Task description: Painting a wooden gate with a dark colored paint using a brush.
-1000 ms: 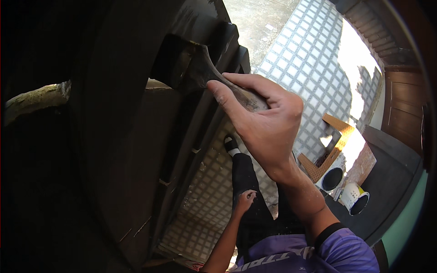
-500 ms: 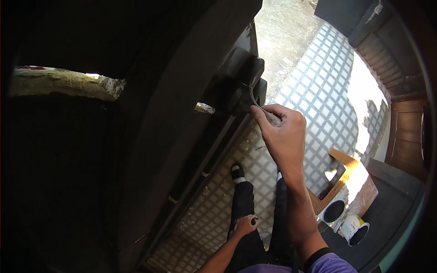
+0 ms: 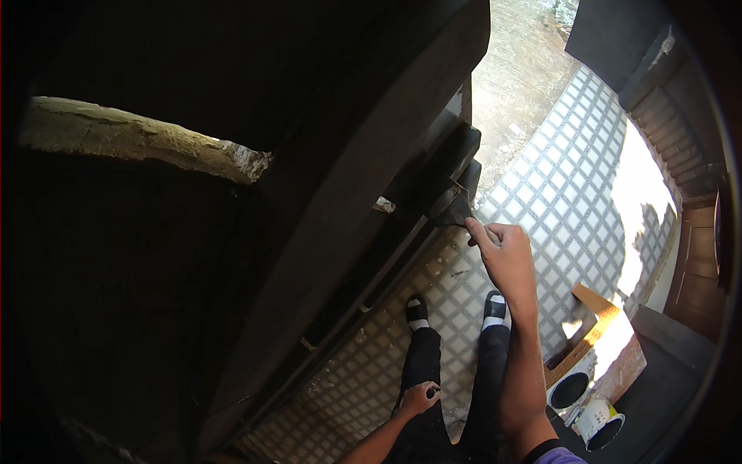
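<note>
My right hand [image 3: 506, 251] is closed round the handle of a putty knife [image 3: 454, 207]. The tool's wide, dark blade points up and left, over the corner of a black ledge [image 3: 456, 143]; I cannot tell whether it touches. Its face is turned toward me. Lower down, my left hand [image 3: 420, 397] is closed in front of my left thigh. A small dark end shows at its thumb side, but what it belongs to is hidden in the fingers.
A large black structure [image 3: 309, 209] fills the left side, with a pale rough strip [image 3: 147, 143] across it. Tiled floor [image 3: 533, 185] lies to the right. There stand an orange-brown woven frame [image 3: 580, 356] and two white buckets [image 3: 570, 389] with dark insides.
The view has shifted, so things sit lower and further right. My right hand has turned the putty knife: its blade, edge-on before, now shows its face. My left hand stays closed by the thigh.
</note>
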Available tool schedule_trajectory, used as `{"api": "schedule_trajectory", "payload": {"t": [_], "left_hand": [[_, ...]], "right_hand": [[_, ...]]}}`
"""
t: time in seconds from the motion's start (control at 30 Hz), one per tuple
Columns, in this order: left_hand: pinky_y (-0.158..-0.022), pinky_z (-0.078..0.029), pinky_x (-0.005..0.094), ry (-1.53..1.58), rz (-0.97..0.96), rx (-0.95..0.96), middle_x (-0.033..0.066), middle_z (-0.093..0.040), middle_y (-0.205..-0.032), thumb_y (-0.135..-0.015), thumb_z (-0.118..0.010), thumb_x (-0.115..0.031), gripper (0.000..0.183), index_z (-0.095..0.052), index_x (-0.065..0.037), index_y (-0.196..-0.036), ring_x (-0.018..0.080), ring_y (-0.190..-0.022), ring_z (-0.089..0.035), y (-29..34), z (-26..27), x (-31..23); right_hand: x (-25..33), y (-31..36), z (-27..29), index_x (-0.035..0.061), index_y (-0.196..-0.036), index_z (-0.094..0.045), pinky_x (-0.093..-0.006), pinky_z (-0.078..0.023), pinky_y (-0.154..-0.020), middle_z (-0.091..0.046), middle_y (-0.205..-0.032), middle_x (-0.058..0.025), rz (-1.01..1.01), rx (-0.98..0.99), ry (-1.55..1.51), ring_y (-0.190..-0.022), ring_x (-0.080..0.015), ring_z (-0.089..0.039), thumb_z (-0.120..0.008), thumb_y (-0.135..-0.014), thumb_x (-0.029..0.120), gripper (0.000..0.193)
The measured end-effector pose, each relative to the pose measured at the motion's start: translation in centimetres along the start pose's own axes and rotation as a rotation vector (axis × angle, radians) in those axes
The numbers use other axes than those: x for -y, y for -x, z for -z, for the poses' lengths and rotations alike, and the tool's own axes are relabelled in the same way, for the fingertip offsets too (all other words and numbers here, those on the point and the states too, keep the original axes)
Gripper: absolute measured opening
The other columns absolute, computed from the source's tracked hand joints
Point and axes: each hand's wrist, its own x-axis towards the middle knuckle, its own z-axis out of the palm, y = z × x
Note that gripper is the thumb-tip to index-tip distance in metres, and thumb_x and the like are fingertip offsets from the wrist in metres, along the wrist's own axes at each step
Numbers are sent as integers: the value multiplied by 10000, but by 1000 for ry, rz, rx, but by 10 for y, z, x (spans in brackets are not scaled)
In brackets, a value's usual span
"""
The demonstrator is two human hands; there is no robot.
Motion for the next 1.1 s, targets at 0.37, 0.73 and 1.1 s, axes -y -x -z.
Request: {"api": "schedule_trajectory", "payload": {"t": [0.37, 0.73, 1.1], "left_hand": [[-732, -522, 419, 17, -30, -53, 78, -694, -978, -842, -665, -356, 252, -666, -134, -961, 312, -930, -670, -15, -20, -24], [-708, -526, 425, 10, -13, -38, 74, -692, -971, -839, -668, -339, 236, -668, -132, -953, 323, -905, -670, -15, -21, -31], [-711, -524, 428, 1, 2, -8, 58, -692, -982, -837, -665, -334, 243, -664, -135, -975, 314, -915, -671, -16, -20, -28]], "right_hand": [[20, 18, -4, -39, -888, -709, -271, -459, -632, -634, -668, -121, 270, -37, -509, -667, -99, -588, -703, -908, 304, 343], [50, 9, 28, -68, -639, -594, -369, -378, -480, -495, -514, -193, 247, -46, 3, -459, -183, -532, -669, -922, 317, 483], [-22, -15, -8, -48, -610, -591, -328, -332, -493, -451, -489, -32, 40, 49, -149, -497, -93, -382, -673, -911, 411, 555]]}}
